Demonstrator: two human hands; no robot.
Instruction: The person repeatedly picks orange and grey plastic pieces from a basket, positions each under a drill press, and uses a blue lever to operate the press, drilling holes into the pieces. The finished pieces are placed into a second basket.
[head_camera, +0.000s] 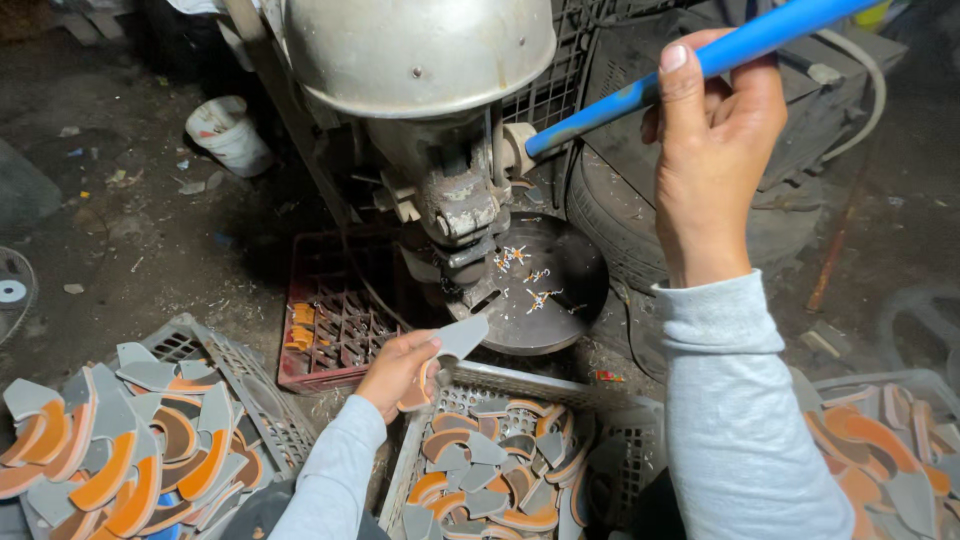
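Two hands at work. Left hand pinches curved grey-and-orange shoe piece by one end, free end pushed under head of grey metal press machine, over round dark base plate. Right hand clenched around blue lever handle, raised for leverage. White plastic crate of like pieces directly below, within reach; second grey crate at left.

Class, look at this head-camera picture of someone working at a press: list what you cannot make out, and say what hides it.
- Blue lever: its far end is cut off by the top edge, and the right hand covers the middle.
- Grey piece: the left hand hides its lower part.
- Press: its top is cut off by the upper edge.
- Small bits on the round plate: too small to identify.
- Right crate: cut off by the edge, partly behind the sleeve.
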